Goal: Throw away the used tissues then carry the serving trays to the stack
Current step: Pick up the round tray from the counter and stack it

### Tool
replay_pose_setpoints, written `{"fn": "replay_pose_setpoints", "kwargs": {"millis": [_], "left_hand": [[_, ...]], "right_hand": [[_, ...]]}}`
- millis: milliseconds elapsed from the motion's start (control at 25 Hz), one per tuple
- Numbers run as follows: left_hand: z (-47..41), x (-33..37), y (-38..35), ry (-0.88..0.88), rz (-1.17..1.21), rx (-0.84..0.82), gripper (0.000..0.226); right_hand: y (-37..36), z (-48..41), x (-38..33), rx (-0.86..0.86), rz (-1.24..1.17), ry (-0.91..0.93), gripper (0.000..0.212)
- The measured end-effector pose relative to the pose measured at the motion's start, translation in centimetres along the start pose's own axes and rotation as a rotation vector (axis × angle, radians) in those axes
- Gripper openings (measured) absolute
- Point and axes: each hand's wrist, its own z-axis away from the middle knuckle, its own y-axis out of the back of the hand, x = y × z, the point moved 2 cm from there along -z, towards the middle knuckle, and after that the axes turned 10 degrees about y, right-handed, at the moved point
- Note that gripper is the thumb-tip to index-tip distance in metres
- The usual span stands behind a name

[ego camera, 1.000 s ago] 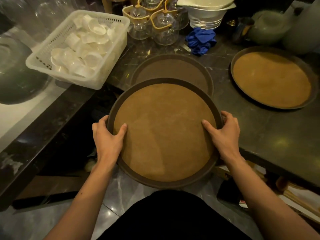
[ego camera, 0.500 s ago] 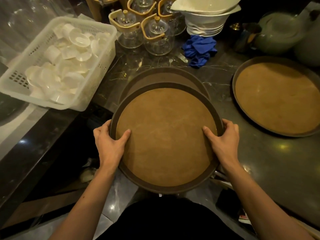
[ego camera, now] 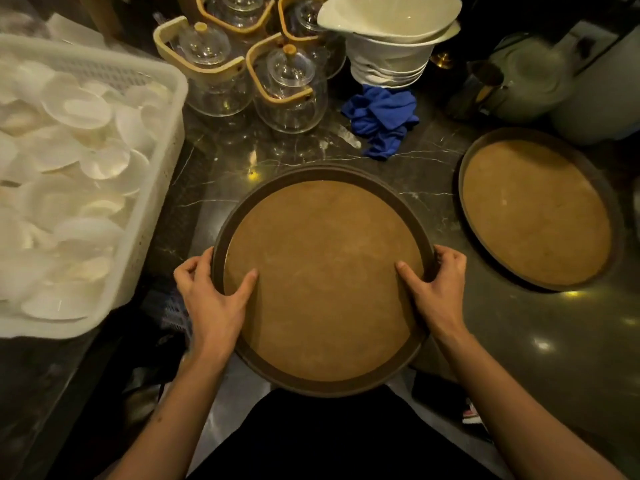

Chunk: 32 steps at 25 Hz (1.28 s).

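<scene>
I hold a round serving tray with a dark rim and a tan inside, straight ahead of me. My left hand grips its left rim and my right hand grips its right rim, thumbs lying inside. The tray sits almost wholly over a second tray on the dark marble counter; only a thin far arc of that lower rim shows. A third tray of the same kind lies on the counter to the right. No tissues are in view.
A white plastic basket of small white dishes stands at the left. Several glass teapots with wooden handles, stacked white bowls and a crumpled blue cloth sit behind the trays. Pale jugs stand at the far right.
Both hands have carried the tray forward over the counter. It now covers nearly all of the tray that lay beyond it.
</scene>
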Motion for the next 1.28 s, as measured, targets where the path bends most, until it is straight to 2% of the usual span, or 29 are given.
{"fn": "replay_pose_setpoints", "kwargs": {"millis": [640, 920, 1080, 1280], "left_hand": [[-1.1, 0.9, -1.5, -0.004, 0.059, -0.024, 0.076], [-1.3, 0.0, -2.1, -0.027, 0.031, -0.050, 0.080], [-1.7, -0.5, -2.5, -0.087, -0.042, -0.080, 0.081], [-1.5, -0.2, -2.3, -0.296, -0.306, -0.051, 0.078]], "right_hand": [[-1.0, -1.6, 0.8, 0.032, 0.037, 0.028, 0.059], [-1.4, -1.7, 1.2, -0.010, 0.081, 0.046, 0.070], [-2.1, -1.5, 1.5, -0.069, 0.205, 0.134, 0.072], [-2.2, -1.4, 1.0, -0.111, 0.479, 0.278, 0.066]]}}
